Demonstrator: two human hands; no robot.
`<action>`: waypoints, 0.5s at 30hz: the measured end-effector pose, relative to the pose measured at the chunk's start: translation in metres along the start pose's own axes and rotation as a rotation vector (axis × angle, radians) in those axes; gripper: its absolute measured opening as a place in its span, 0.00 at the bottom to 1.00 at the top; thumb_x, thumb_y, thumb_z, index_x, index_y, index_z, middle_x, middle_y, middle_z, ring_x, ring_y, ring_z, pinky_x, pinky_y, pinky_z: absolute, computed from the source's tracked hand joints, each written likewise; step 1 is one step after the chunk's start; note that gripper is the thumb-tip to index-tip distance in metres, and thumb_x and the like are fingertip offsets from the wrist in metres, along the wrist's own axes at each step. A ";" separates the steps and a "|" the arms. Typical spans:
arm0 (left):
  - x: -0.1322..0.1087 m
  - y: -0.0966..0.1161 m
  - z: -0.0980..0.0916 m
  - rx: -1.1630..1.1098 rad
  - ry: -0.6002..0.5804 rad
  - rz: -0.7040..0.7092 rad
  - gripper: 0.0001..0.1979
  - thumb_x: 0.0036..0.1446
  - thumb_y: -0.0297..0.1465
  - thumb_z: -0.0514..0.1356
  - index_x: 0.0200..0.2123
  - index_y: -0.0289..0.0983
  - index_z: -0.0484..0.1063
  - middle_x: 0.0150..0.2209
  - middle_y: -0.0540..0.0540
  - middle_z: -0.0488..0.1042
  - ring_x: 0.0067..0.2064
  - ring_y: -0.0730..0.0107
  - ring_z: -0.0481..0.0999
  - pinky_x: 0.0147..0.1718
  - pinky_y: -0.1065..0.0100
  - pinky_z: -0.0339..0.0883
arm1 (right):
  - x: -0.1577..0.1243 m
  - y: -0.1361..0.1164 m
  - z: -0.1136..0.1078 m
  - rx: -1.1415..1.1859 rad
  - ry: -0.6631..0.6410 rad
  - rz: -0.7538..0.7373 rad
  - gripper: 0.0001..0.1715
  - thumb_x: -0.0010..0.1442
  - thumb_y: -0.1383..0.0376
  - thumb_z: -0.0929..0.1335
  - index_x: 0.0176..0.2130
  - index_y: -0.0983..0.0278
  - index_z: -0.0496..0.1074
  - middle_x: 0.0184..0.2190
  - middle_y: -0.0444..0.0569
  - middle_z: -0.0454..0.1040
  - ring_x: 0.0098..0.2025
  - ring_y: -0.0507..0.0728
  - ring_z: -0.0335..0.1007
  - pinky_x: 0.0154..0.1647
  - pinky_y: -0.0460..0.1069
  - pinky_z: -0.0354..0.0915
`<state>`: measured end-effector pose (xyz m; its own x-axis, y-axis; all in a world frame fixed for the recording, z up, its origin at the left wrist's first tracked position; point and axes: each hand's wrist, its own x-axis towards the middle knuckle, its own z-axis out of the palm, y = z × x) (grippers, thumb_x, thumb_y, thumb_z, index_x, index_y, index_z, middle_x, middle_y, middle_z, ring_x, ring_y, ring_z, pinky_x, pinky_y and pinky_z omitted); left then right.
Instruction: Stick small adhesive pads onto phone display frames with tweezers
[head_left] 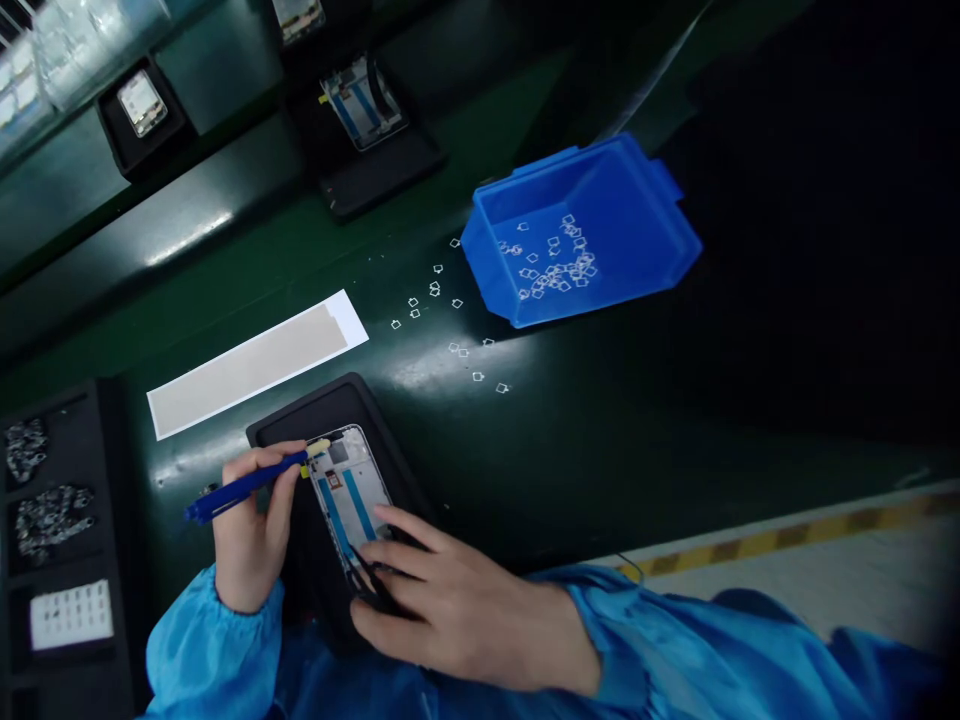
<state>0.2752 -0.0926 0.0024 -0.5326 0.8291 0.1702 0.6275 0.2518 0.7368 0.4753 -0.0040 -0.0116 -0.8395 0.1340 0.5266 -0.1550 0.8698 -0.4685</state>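
A phone frame (360, 478) with two blue strips lies in a black tray (289, 425) at the front. My left hand (255, 530) pinches a blue pen-shaped tool (244, 487), whose pale tip meets the top end of the frame. My right hand (465, 610) lies over the frame's lower end with its index finger stretched onto the surface. Dark tweezers (379, 585) sit between that hand's fingers, pointing at the frame; their far end is hidden by the hand.
A blue bin (645, 240) holds small white outline pieces, with several loose pieces (435, 289) beside it. A pale strip sheet (251, 365) lies behind the tray. A compartmented black tray (105, 500) holds small parts at left. Further phone frames (367, 105) rest in trays at the back.
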 end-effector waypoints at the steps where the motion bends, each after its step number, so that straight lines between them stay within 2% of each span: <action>1: -0.002 0.000 0.001 0.018 0.006 0.010 0.08 0.61 0.27 0.61 0.42 0.39 0.64 0.41 0.45 0.79 0.45 0.64 0.81 0.44 0.59 0.76 | 0.002 0.005 -0.005 0.020 0.066 0.042 0.13 0.67 0.72 0.63 0.42 0.62 0.76 0.27 0.44 0.77 0.41 0.56 0.75 0.66 0.59 0.60; 2: -0.002 0.001 0.002 0.032 0.013 0.028 0.09 0.61 0.27 0.62 0.42 0.39 0.64 0.40 0.46 0.80 0.44 0.64 0.82 0.44 0.60 0.76 | 0.006 0.013 -0.010 0.025 0.134 0.109 0.12 0.67 0.71 0.63 0.43 0.62 0.75 0.28 0.44 0.77 0.41 0.56 0.74 0.63 0.59 0.62; 4: 0.000 0.002 0.005 0.064 0.014 0.075 0.09 0.61 0.27 0.62 0.42 0.39 0.65 0.40 0.46 0.80 0.43 0.64 0.82 0.42 0.61 0.77 | 0.014 0.033 -0.016 0.031 0.190 0.294 0.11 0.67 0.71 0.64 0.45 0.64 0.74 0.31 0.48 0.79 0.39 0.57 0.73 0.51 0.57 0.69; 6: 0.005 0.006 0.008 0.104 0.009 0.123 0.09 0.61 0.28 0.62 0.42 0.39 0.65 0.39 0.47 0.80 0.43 0.64 0.82 0.41 0.63 0.77 | 0.023 0.053 -0.015 0.101 0.131 0.458 0.12 0.65 0.72 0.65 0.48 0.65 0.72 0.35 0.51 0.79 0.37 0.58 0.70 0.39 0.54 0.70; 7: 0.008 0.008 0.009 0.128 0.006 0.146 0.08 0.61 0.28 0.62 0.42 0.39 0.66 0.39 0.47 0.80 0.43 0.64 0.82 0.40 0.64 0.77 | 0.027 0.061 -0.011 0.153 0.093 0.501 0.12 0.65 0.73 0.65 0.48 0.65 0.71 0.36 0.51 0.79 0.36 0.58 0.69 0.37 0.53 0.68; 10: 0.015 0.013 0.012 0.207 -0.007 0.201 0.06 0.62 0.28 0.61 0.42 0.39 0.67 0.38 0.47 0.81 0.41 0.64 0.82 0.38 0.64 0.77 | 0.034 0.075 0.004 0.295 0.034 0.555 0.13 0.63 0.73 0.66 0.48 0.63 0.70 0.38 0.50 0.79 0.36 0.57 0.67 0.36 0.51 0.66; 15: 0.019 0.016 0.012 0.240 -0.056 0.216 0.07 0.62 0.29 0.61 0.42 0.39 0.66 0.38 0.47 0.81 0.41 0.65 0.82 0.37 0.65 0.77 | 0.032 0.076 0.017 0.415 0.067 0.618 0.17 0.62 0.75 0.66 0.49 0.61 0.68 0.39 0.48 0.78 0.38 0.57 0.65 0.36 0.50 0.64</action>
<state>0.2821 -0.0670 0.0096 -0.3443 0.9008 0.2648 0.8421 0.1715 0.5114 0.4278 0.0584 -0.0427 -0.8057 0.5807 0.1164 0.1401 0.3778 -0.9152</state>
